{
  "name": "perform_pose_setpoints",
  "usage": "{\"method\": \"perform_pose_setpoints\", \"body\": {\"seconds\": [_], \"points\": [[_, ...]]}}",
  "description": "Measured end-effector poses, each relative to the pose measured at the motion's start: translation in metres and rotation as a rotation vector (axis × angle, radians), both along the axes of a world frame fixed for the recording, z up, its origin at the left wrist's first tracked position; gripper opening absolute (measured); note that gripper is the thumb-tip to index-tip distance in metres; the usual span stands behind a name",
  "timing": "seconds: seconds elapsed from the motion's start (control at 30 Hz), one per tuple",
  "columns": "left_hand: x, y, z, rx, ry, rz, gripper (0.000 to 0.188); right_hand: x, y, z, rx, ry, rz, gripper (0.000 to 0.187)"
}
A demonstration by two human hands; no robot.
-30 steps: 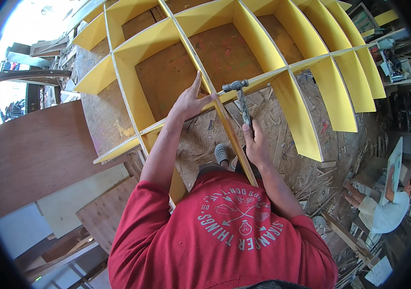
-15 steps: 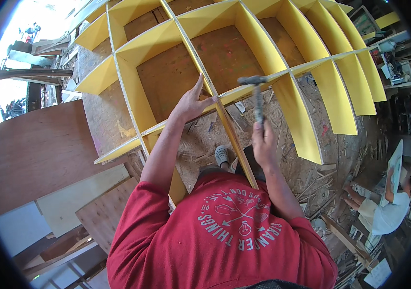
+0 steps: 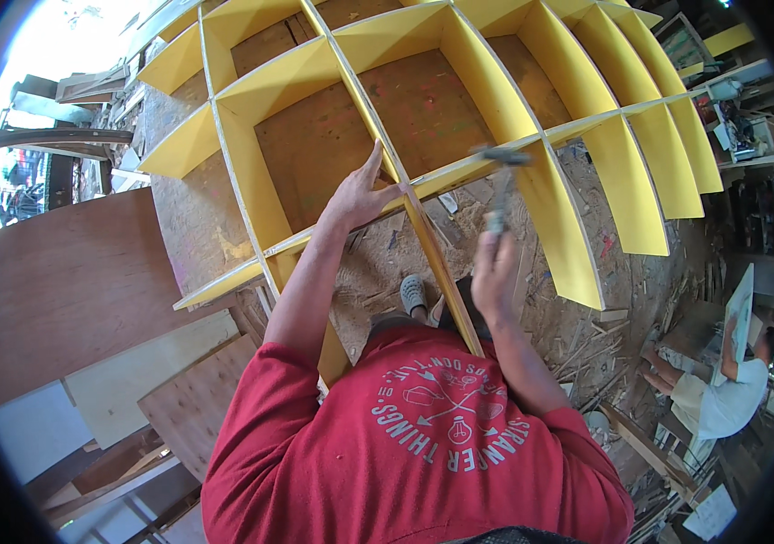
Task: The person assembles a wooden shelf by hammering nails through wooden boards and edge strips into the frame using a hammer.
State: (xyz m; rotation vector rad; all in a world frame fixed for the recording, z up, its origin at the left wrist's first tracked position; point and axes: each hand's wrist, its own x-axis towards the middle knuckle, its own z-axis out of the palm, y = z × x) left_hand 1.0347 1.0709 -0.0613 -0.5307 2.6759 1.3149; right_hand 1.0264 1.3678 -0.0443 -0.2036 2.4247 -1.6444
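A large grid frame of interlocking yellow panels (image 3: 482,77) with pale edges spreads out before me. My left hand (image 3: 357,194) rests against it close to a joint where two panels cross, its index finger stretched along one panel and its thumb pointing at the joint. The other fingers of that hand are partly hidden. A hammer (image 3: 501,195) is upright in my right hand (image 3: 494,272), which is wrapped round the handle. Its head, blurred by motion, appears right of the joint, over a cross panel. Between my arms a narrow panel (image 3: 446,283) runs toward my body.
Beneath the frame is a stained brown board (image 3: 305,150). Wood scraps and shavings litter the floor (image 3: 555,299). At left lean a large brown sheet (image 3: 61,290) and several paler boards. A person (image 3: 731,394) in a white shirt sits at right, holding a panel.
The hammer has swung slightly to the right, and its head has blurred. My left hand has stayed at the joint.
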Motion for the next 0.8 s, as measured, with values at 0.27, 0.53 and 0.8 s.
{"method": "perform_pose_setpoints", "body": {"seconds": [0.27,0.53,0.8], "points": [[0.001,0.002,0.011,-0.009,-0.013,0.011,0.111,-0.005,0.010,-0.005,-0.177,-0.214,-0.099,0.042],[0.005,-0.003,-0.002,0.075,0.047,0.113,0.086,-0.011,0.012,0.012,-0.321,-0.331,0.058,0.040],[0.005,-0.004,-0.004,0.021,0.057,0.129,0.081,-0.005,0.011,0.000,-0.041,-0.227,0.315,0.031]]}}
